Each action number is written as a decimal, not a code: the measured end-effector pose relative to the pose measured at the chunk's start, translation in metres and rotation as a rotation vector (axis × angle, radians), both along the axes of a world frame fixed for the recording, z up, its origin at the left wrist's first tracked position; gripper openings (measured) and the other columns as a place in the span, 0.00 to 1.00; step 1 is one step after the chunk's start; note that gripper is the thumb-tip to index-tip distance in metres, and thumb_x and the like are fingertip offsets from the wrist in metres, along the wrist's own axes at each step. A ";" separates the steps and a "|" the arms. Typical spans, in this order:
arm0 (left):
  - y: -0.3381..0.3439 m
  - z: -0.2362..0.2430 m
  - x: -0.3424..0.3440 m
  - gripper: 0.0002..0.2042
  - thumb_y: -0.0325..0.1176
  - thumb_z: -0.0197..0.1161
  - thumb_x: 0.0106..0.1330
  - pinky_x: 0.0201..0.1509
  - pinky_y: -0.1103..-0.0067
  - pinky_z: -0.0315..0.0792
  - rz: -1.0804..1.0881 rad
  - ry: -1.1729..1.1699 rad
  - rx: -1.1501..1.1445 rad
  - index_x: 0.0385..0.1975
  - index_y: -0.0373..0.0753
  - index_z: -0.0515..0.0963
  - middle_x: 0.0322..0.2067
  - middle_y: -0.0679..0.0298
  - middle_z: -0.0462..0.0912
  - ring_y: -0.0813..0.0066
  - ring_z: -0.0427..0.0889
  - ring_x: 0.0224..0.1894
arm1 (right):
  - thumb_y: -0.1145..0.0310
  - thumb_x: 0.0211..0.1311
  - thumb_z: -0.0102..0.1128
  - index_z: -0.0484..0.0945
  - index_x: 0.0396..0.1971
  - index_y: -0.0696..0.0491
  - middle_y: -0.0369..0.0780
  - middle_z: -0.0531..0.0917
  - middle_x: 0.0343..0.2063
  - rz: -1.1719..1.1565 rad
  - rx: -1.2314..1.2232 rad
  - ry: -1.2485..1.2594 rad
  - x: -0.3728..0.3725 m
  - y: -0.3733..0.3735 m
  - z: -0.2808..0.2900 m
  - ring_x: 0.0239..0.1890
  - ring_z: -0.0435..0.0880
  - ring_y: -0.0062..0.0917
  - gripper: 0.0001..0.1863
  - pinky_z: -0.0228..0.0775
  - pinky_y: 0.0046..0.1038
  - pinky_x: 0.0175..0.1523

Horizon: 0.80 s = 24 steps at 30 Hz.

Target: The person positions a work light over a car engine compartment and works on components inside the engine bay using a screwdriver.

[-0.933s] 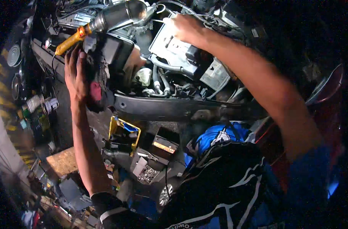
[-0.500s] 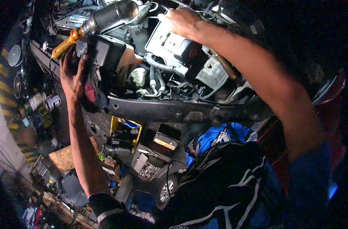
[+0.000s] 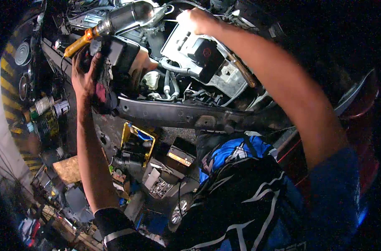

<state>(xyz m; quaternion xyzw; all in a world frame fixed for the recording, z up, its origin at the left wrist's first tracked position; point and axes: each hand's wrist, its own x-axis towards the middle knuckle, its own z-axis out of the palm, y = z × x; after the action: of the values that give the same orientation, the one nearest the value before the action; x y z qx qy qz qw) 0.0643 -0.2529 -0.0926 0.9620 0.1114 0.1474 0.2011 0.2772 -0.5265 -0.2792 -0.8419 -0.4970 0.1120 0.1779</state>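
Observation:
My left hand (image 3: 85, 79) is raised at the front left of a car's engine bay, its fingers and thumb apart. Its fingertips reach up by the yellow handle of a work lamp (image 3: 90, 34), and the thumb lies against a dark, torn-edged piece (image 3: 104, 77). Whether the fingers bear on the handle cannot be made out. Farther right, my right hand (image 3: 196, 21) is closed over the far edge of a brightly lit pale box with a black cover (image 3: 202, 53). A thin, light rod (image 3: 171, 20) shows beside its fingers; glare hides the grip.
A dark front crossmember (image 3: 169, 113) runs between me and the engine parts. A brown-handled tool (image 3: 242, 71) lies right of the box. Below are a yellow crate (image 3: 125, 136), a car battery (image 3: 181, 155) and an open toolbox (image 3: 159, 182). Cans (image 3: 44, 105) stand at the left.
The view has shifted slightly, so the engine bay sits a little differently. My right hand stays at the box's far edge, my left by the lamp handle.

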 end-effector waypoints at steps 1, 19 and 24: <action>-0.002 -0.002 0.004 0.29 0.49 0.66 0.60 0.61 0.72 0.65 -0.035 -0.018 0.049 0.53 0.32 0.74 0.53 0.52 0.75 0.60 0.75 0.55 | 0.59 0.63 0.51 0.80 0.38 0.50 0.46 0.83 0.31 -0.113 0.079 0.015 -0.004 -0.002 -0.003 0.37 0.84 0.38 0.13 0.75 0.39 0.37; 0.000 0.009 -0.008 0.29 0.48 0.68 0.58 0.59 0.73 0.67 0.000 -0.029 0.054 0.51 0.30 0.75 0.50 0.52 0.77 0.60 0.76 0.54 | 0.56 0.63 0.49 0.79 0.32 0.49 0.37 0.81 0.24 -0.158 0.184 0.505 0.005 -0.012 0.010 0.21 0.75 0.24 0.14 0.72 0.31 0.28; 0.005 0.008 -0.017 0.30 0.52 0.67 0.57 0.58 0.72 0.68 0.052 0.007 0.056 0.50 0.31 0.76 0.50 0.51 0.78 0.58 0.77 0.53 | 0.55 0.67 0.49 0.78 0.51 0.45 0.41 0.84 0.36 -0.357 0.050 0.645 -0.016 -0.010 0.024 0.30 0.84 0.31 0.18 0.76 0.31 0.35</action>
<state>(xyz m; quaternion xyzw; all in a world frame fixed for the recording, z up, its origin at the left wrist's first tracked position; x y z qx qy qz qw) 0.0477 -0.2479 -0.0847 0.9645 0.1330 0.1522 0.1700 0.2616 -0.5360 -0.2555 -0.8322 -0.2635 0.3264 0.3626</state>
